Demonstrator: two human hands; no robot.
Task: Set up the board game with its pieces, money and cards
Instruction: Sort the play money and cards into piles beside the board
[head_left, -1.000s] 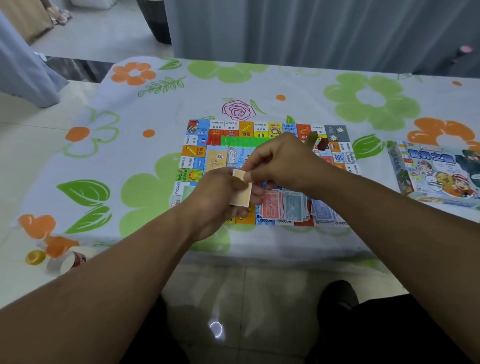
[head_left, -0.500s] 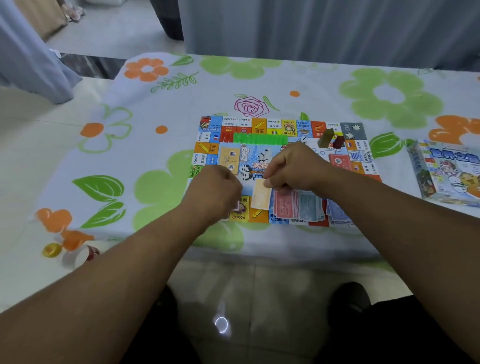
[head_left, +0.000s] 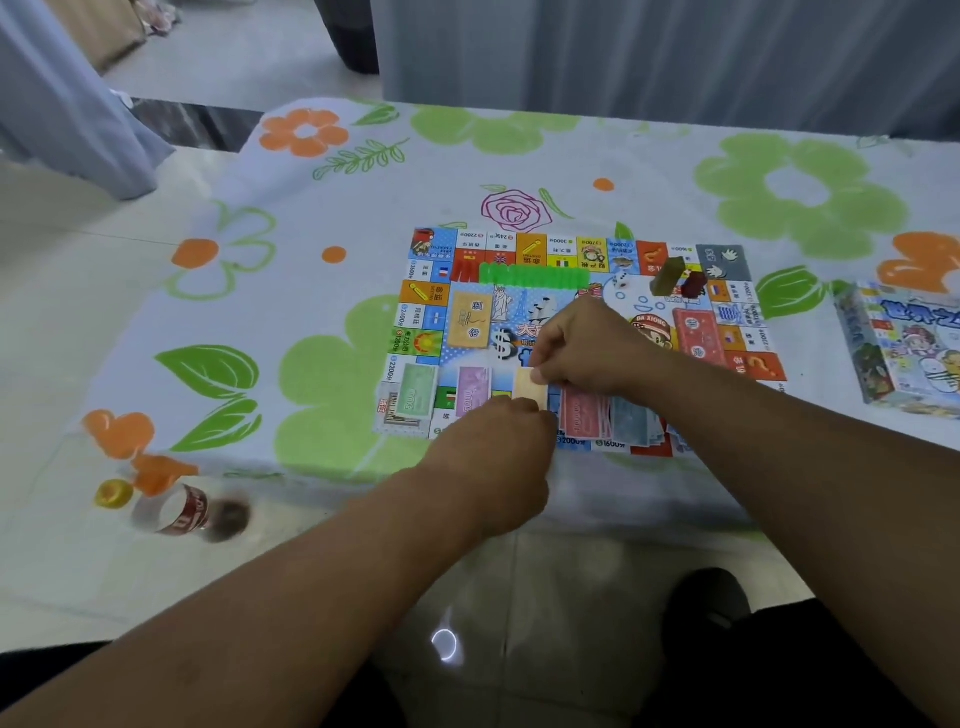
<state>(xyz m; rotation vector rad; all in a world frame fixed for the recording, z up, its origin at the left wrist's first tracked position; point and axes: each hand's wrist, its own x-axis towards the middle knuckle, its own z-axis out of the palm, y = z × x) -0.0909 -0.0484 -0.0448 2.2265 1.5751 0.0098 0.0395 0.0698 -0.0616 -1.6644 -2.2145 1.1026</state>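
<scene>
Right hand (head_left: 587, 348) pinches the far corner of the tan note (head_left: 531, 387) between thumb and curled fingers. The note lies flat at its 8 o'clock, on the near edge of the board (head_left: 519, 249). Its long axis runs 12 to 6, parallel to the purple note (head_left: 471, 387) and green note (head_left: 415, 389) at its 9 o'clock. The left hand (head_left: 493, 441) sits at the note's 6 o'clock with knuckles up and fingers curled under. Whether it grips the note's near end or something else cannot be told. Both hands are at the note, the right having the clearer hold.

The notes are thin, matte paper slips that look limp and easy to slide. At 3 o'clock the red notes (head_left: 582, 415) and blue notes (head_left: 631, 423) fan loosely and overlap. The board is glossy printed card on a smooth flowered tabletop (head_left: 779, 182). A tan card deck (head_left: 470, 319) and a red card deck (head_left: 698, 335) rest squarely inside it. A translucent green strip of houses (head_left: 535, 275) runs along the far side.
</scene>
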